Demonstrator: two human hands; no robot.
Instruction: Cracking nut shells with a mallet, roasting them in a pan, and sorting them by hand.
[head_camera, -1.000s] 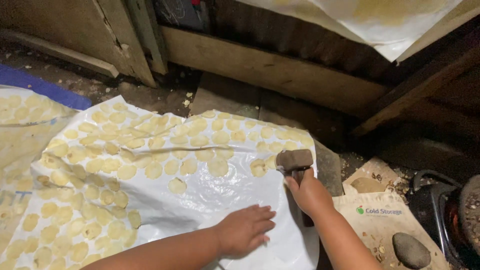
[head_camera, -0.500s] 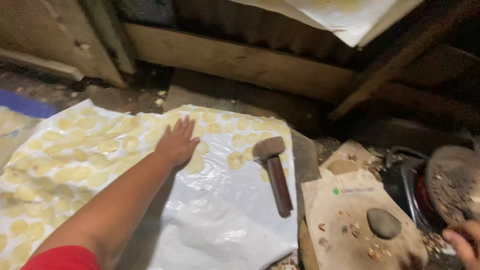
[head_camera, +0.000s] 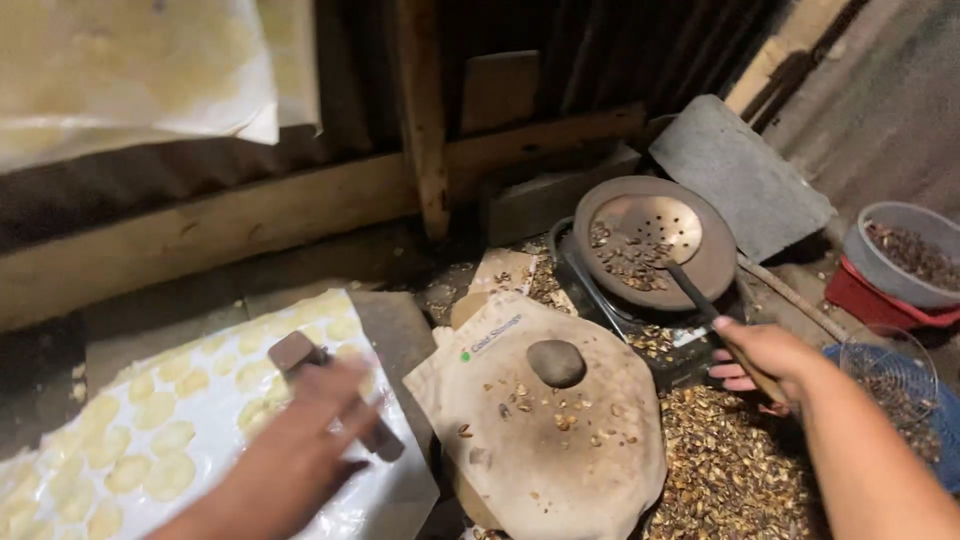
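Note:
My right hand (head_camera: 765, 358) grips the dark handle of a perforated metal ladle (head_camera: 648, 228) that rests in a round pan (head_camera: 722, 262) with roasted kernels. My left hand (head_camera: 312, 432), blurred, hovers with fingers spread over a white plastic sheet (head_camera: 390, 495) covered in flattened pale discs (head_camera: 150, 410). Partly hidden under that hand lies a wooden mallet (head_camera: 292, 350).
A paper sack (head_camera: 560, 450) with a dark round stone (head_camera: 556, 362) and scattered husks lies in the middle. Husks (head_camera: 730, 470) are heaped below the pan. A grey bowl of kernels (head_camera: 908, 252) on a red tub and a wire sieve (head_camera: 890, 378) stand at right. Wooden beams back the scene.
The view has swung right. My right hand has taken the ladle handle at the pan. My left hand has drawn back from the discs toward the mallet.

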